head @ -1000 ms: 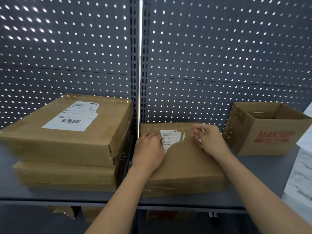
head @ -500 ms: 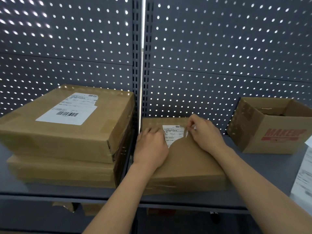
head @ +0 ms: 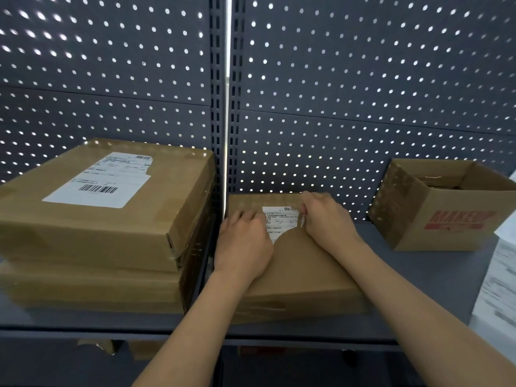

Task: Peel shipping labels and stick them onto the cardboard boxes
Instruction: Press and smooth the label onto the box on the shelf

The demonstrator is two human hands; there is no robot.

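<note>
A flat cardboard box (head: 304, 269) lies on the grey shelf in front of me. A white shipping label (head: 280, 220) sits on the far part of its top, partly hidden by both hands. My left hand (head: 243, 244) rests palm down over the label's left side, fingers flat. My right hand (head: 326, 219) is at the label's right edge, fingers curled and pinching a white sliver there. I cannot tell whether that sliver is the label's edge or its backing.
Two stacked cardboard boxes (head: 92, 233) stand at the left, and the top one carries a stuck label (head: 106, 181). An open box printed in red (head: 452, 222) stands at the right. White printed sheets (head: 499, 283) lie at the right edge. A perforated panel (head: 349, 107) closes the back.
My right hand has slid left, closer to the label's right edge, and less of the label shows between my hands. My left hand has stayed in place.
</note>
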